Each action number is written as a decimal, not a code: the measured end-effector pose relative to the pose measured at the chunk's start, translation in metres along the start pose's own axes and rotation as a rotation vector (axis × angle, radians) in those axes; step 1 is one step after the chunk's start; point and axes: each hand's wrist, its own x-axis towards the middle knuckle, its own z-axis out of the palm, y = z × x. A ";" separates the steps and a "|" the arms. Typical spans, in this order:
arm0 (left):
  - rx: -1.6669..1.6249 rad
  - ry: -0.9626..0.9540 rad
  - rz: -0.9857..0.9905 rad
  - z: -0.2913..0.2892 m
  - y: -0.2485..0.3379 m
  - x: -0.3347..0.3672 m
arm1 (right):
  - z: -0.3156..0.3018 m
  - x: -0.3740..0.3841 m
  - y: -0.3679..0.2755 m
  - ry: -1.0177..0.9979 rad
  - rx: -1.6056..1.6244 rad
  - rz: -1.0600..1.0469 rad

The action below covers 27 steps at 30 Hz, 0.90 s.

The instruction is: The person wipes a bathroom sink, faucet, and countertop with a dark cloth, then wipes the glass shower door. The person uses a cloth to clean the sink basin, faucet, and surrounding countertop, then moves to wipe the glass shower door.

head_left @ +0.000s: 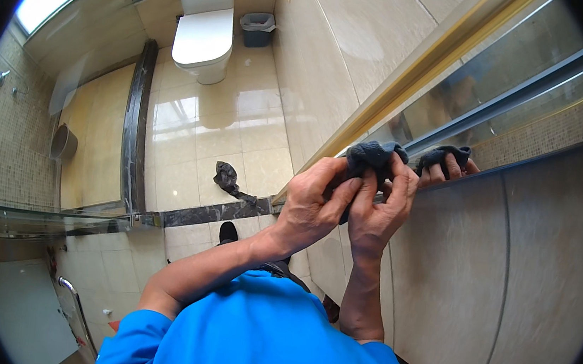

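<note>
Both of my hands are raised in front of me at the lower edge of a wall mirror [524, 132], pinching a bunched dark grey cloth [374, 154]. My left hand [309, 202] has its thumb and fingers closed on the cloth's left side. My right hand [382, 209] grips it from the right, its fingertips pressed into the folds. Part of the cloth hangs behind the fingers and is hidden. In the mirror show a reflected cloth and fingers, close beside the real ones.
A crumpled dark cloth or bag [227, 176] lies on the tiled floor [189, 143] by a dark stone threshold [217, 212]. Beyond stand a white toilet [203, 38] and a bin [256, 32]. Left are a shower area with a bucket [64, 142] and a glass panel. A gold-coloured frame [425, 57] edges the mirror.
</note>
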 end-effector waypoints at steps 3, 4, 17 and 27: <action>-0.075 0.046 -0.007 0.005 -0.002 0.004 | -0.001 0.002 0.005 -0.018 -0.043 -0.062; -0.092 0.062 -0.005 0.004 -0.003 0.002 | -0.002 0.002 0.005 -0.032 -0.063 -0.078; -0.022 0.062 0.047 -0.005 -0.002 0.004 | 0.004 0.000 0.008 -0.050 0.079 -0.066; -0.020 0.084 -0.029 -0.036 -0.018 -0.019 | 0.014 -0.014 -0.008 -0.152 0.062 -0.194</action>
